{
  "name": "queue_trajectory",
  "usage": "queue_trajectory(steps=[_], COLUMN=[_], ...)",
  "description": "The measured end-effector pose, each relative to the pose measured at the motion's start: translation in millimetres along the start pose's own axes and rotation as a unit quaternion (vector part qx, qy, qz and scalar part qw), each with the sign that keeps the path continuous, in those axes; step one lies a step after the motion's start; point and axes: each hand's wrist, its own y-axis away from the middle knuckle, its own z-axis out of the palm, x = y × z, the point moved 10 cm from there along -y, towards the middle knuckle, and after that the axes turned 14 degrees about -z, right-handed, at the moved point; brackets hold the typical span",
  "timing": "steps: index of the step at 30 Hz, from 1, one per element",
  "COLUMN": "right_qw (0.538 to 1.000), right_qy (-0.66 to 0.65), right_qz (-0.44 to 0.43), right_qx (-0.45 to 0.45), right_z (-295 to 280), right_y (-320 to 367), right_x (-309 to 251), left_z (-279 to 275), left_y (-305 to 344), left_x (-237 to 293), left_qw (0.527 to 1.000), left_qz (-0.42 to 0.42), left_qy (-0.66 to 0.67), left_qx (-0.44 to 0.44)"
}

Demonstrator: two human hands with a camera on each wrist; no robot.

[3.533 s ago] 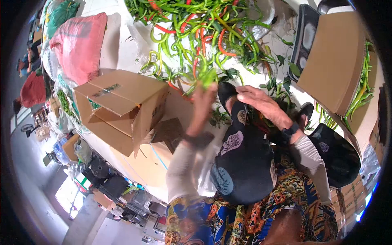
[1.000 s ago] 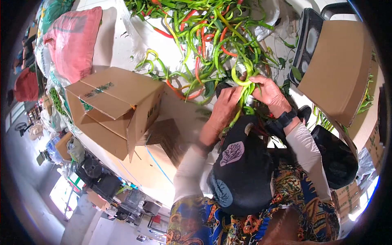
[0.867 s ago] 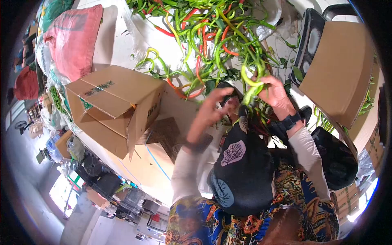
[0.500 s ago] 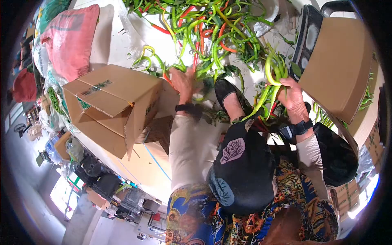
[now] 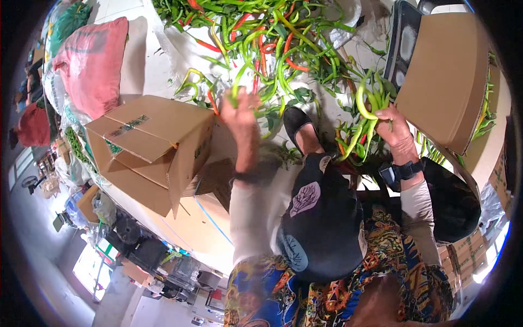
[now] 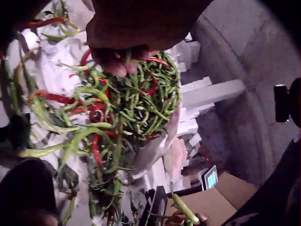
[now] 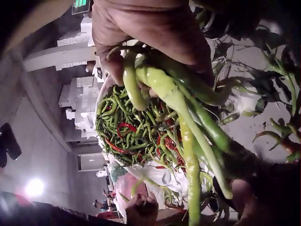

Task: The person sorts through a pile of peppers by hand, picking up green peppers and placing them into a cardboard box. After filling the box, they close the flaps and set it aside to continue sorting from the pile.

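Green bunch of peppers (image 5: 364, 106) sits gripped by fingers of the right hand (image 5: 395, 129) at three o'clock. Fingers of the left hand (image 5: 239, 109) pinch a pepper (image 5: 235, 90) from the pile (image 5: 272, 32) at twelve o'clock, which looks largely unsorted.

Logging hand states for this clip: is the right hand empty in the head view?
No, the right hand grips a bunch of long green peppers beside the cardboard box.

The white floor (image 5: 158, 62) bears a chilli heap (image 5: 267, 32), cardboard box (image 5: 155, 147) and pink sack (image 5: 95, 60).
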Motion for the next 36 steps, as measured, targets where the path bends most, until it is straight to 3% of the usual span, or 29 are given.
queue_trajectory(steps=[2, 4, 5, 6, 9, 10, 12, 14, 16, 17, 19, 20, 22, 24, 26, 28, 30, 32, 34, 35, 36], right_qw=[1.0, 1.0, 1.0, 0.999, 0.999, 0.999, 0.997, 0.998, 0.999, 0.999, 0.999, 0.999, 0.999, 0.999, 0.999, 0.999, 0.999, 0.999, 0.999, 0.998, 0.998], right_qy=[-0.009, 0.009, 0.024, 0.037, 0.031, 0.032, 0.054, 0.048, 0.038, 0.037, 0.036, 0.037, 0.036, 0.038, 0.039, 0.041, 0.025, 0.032, 0.041, 0.05, 0.05], right_qz=[0.023, 0.016, 0.015, 0.015, 0.036, 0.036, 0.05, 0.035, 0.021, 0.015, 0.006, 0.007, 0.007, 0.017, 0.038, 0.016, 0.033, 0.029, 0.026, 0.023, 0.024], right_qx=[-0.019, -0.005, 0.007, 0.017, 0.018, 0.019, 0.01, 0.017, 0.026, 0.025, 0.024, 0.011, -0.012, -0.003, 0.001, 0.023, -0.007, 0.014, 0.013, 0.012, 0.011], right_z=[-6.1, 3.5, -0.3, -3.2, -9.0, -10.1, -10.6, -7.3, -7.7, -7.8, -9.0, -8.0, -5.0, -8.4, -6.7, -15.0, -6.2, -4.5, -8.0, -9.8, -9.8], right_y=[2.5, 12.0, 16.5, 18.1, 19.9, 19.1, 17.8, 17.2, 17.8, 16.8, 14.1, 13.3, 13.3, 12.4, 18.7, 15.0, 17.4, 20.4, 19.5, 19.5, 19.8], right_x=[13.3, 7.6, 7.9, 9.0, 13.6, 13.0, 15.4, 10.8, 8.6, 8.1, 6.0, 6.2, 7.5, 7.6, 18.7, 17.3, 15.8, 14.0, 16.3, 16.9, 17.6], left_z=[29.0, 57.7, 71.3, 80.8, 110.8, 113.3, 105.9, 98.1, 90.2, 86.1, 76.7, 74.3, 53.5, 29.4, 18.4, 18.9, -11.0, -36.3, -58.6, -67.4, -72.7], left_y=[-30.0, -60.7, -54.8, -56.7, -64.2, -66.7, -81.1, -90.8, -87.7, -81.9, -70.5, -44.0, -28.6, -35.3, -37.0, -31.3, -22.6, -42.5, -47.1, -43.3, -42.8], left_x=[-27.8, -46.6, -38.0, -40.7, -56.1, -56.6, -67.2, -62.0, -36.2, -26.7, -3.2, 30.5, 55.6, 52.0, 27.6, 31.2, 24.8, 0.3, 3.3, 13.8, 10.9], left_qw=[0.999, 0.964, 0.931, 0.93, 0.828, 0.828, 0.84, 0.862, 0.923, 0.971, 0.964, 0.952, 0.974, 0.982, 0.958, 0.967, 0.987, 0.992, 0.988, 0.983, 0.983], left_qz=[-0.032, 0.14, 0.219, 0.219, 0.215, 0.215, 0.133, 0.127, 0.173, 0.095, 0.047, 0.047, 0.028, 0.006, -0.076, -0.037, -0.101, -0.08, 0.048, 0.125, 0.125], left_qy=[-0.029, -0.225, -0.293, -0.294, -0.515, -0.515, -0.521, -0.488, -0.342, -0.197, -0.209, -0.252, -0.178, -0.159, -0.233, -0.211, 0.103, 0.05, -0.143, -0.13, -0.13], left_qx=[-0.016, -0.031, 0.005, 0.005, 0.061, 0.06, 0.065, 0.044, -0.015, -0.095, -0.158, -0.166, -0.136, -0.102, -0.147, -0.134, -0.067, -0.087, -0.019, 0.034, 0.035])
